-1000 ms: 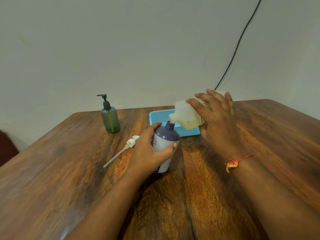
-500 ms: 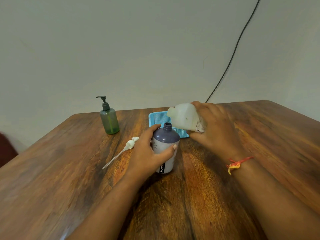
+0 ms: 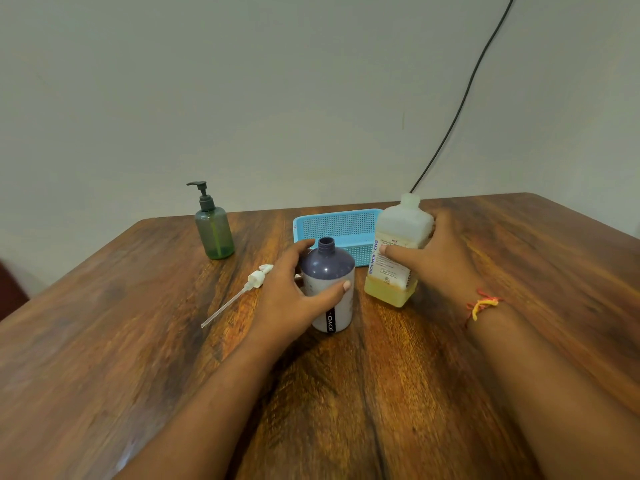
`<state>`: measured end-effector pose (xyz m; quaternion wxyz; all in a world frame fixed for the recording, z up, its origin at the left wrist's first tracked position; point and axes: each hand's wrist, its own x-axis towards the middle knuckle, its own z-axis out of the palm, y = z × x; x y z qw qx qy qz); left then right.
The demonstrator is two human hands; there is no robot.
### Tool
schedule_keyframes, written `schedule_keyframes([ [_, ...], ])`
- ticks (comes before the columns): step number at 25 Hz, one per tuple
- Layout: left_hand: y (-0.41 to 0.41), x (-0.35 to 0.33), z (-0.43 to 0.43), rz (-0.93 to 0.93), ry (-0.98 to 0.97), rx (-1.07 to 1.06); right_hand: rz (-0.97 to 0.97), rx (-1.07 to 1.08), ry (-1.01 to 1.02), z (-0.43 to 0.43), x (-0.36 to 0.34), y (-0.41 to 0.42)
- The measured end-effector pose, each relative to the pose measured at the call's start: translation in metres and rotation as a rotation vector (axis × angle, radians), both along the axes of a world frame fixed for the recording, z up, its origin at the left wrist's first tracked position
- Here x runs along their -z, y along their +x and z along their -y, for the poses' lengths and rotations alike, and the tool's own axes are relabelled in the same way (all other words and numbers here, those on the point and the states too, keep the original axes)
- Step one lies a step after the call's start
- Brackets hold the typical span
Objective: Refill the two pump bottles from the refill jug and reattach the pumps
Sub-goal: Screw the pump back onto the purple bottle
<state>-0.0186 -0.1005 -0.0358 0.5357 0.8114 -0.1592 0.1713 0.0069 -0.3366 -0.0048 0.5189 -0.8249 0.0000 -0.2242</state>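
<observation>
Since half a second ago, the refill jug has been brought from a tilted pouring pose to upright and is set on the wooden table, just right of the purple-topped bottle. It is clasped by the right hand, thumb across the label, fingers wrapped behind. The purple-topped bottle is gripped around its shoulder by the left hand; its neck is uncapped and open. Yellow liquid is seen only in the jug's bottom part. A white pump with its tube lies flat just left of the left hand. The green pump bottle, pump fitted, stands well apart near the far-left edge. A blue basket sits behind both held containers. Bare tabletop is left toward the near edge.
</observation>
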Motion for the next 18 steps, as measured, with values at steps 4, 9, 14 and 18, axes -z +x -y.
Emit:
schedule_keyframes([
  [4,0.003,-0.001,-0.002,-0.036,-0.007,0.026,-0.008,-0.001,-0.02,-0.001,0.001,-0.001],
  [9,0.003,-0.004,-0.006,-0.109,0.013,0.045,-0.027,-0.092,-0.046,-0.008,0.0,-0.007],
  [14,0.006,-0.016,-0.017,-0.004,-0.206,-0.15,-0.036,-0.089,-0.038,-0.01,-0.001,-0.011],
  [18,0.02,-0.017,-0.039,-0.135,0.017,-0.406,0.274,0.192,-0.125,-0.014,-0.007,-0.019],
])
